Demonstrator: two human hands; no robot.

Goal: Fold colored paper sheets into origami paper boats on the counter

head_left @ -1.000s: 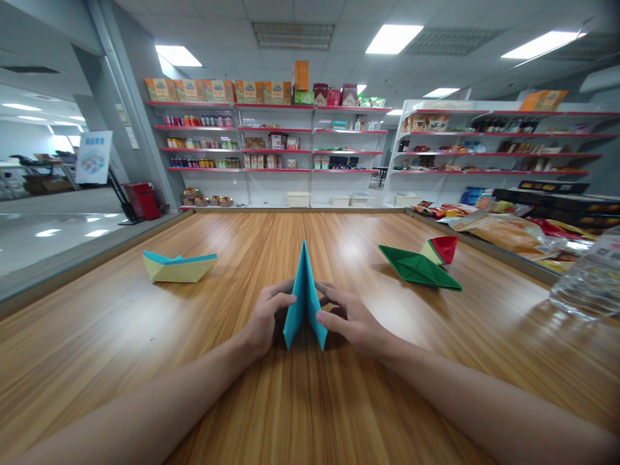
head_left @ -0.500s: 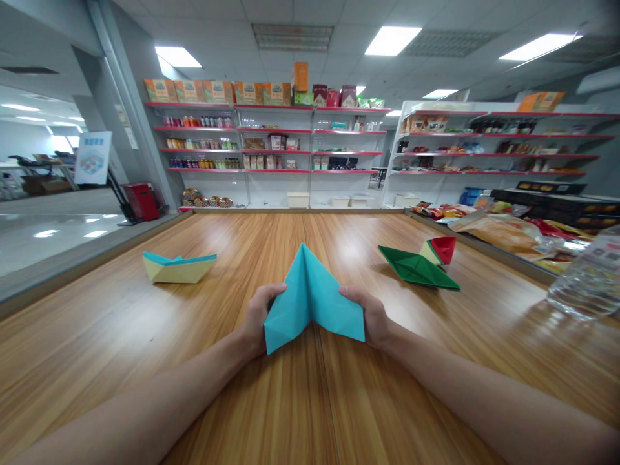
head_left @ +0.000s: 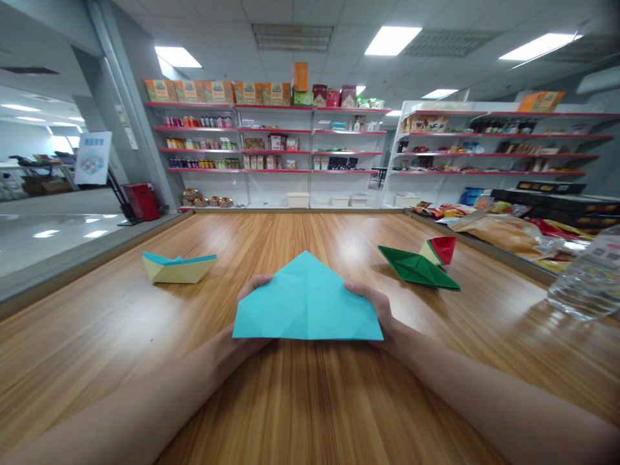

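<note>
head view: the blue paper [head_left: 307,303] is now opened out nearly flat, its near edge running almost straight across; half a second ago it was bent along the middle crease like an open book, and a second ago its two sides stood steep and close together. the left hand [head_left: 248,289] and right hand [head_left: 376,301] have spread apart with it. the paper lies between them, its point facing away from the person. each hand is closed on one side edge, gripping it, with the thumb at the upper slanting edge and the other fingers mostly hidden underneath. whether the paper touches the wooden table [head_left: 310,407] i cannot tell.

farther out, unmoved, a yellow and blue paper boat [head_left: 177,271] sits well to the left. on the right are a clear bottle [head_left: 584,284], a green paper boat [head_left: 419,268] and, just behind that, a red and cream folded paper [head_left: 444,250]. beyond the table stand the stocked shelves [head_left: 278,183].
</note>
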